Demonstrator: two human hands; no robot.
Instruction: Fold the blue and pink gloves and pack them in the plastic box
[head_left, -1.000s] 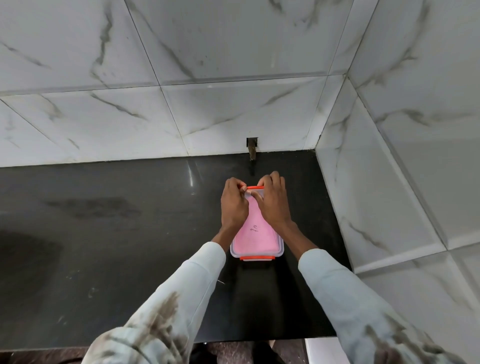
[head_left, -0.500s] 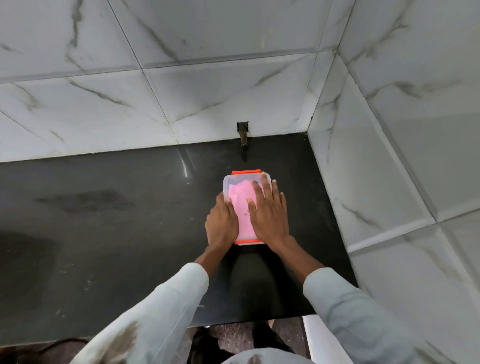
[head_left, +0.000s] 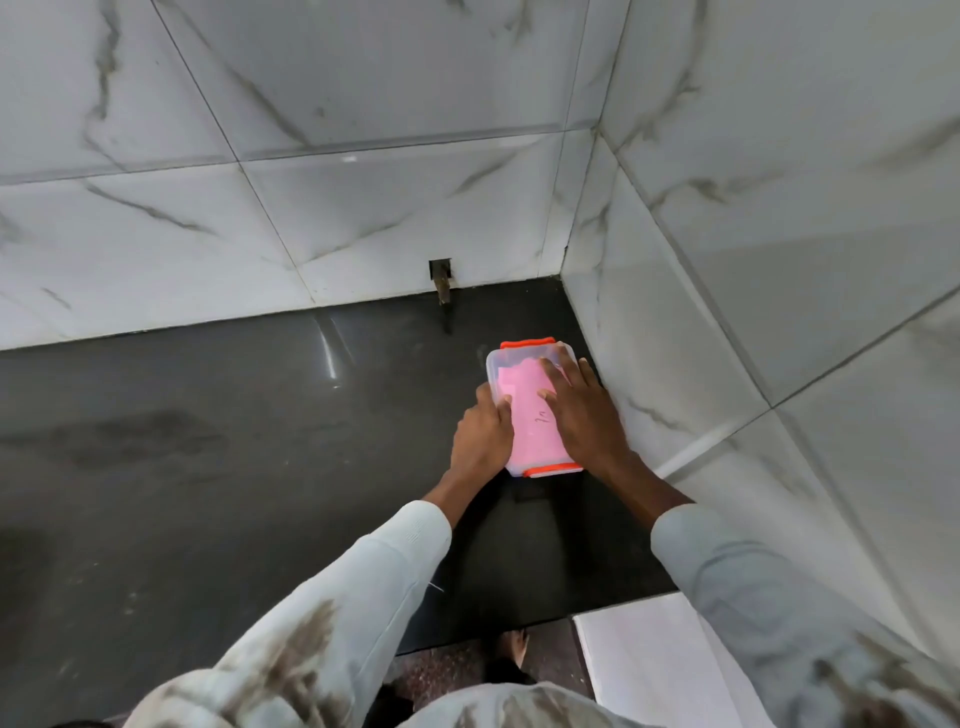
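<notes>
A clear plastic box (head_left: 497, 364) with orange clasps at its near and far ends lies on the black counter, close to the right wall. Its lid is on. A folded pink glove (head_left: 524, 410) shows through the lid; the blue glove is not visible. My left hand (head_left: 480, 439) grips the box's left side, fingers curled over the edge. My right hand (head_left: 582, 410) lies flat on the lid with fingers spread, covering its right half.
The black counter (head_left: 208, 467) runs left from the box. White marble tiled walls meet in a corner just behind and right of the box. A small dark fitting (head_left: 441, 283) sticks out of the back wall. The counter's front edge is near my body.
Both hands left the far orange clasp and came down onto the lid and left side. The box has slid right, closer to the right wall.
</notes>
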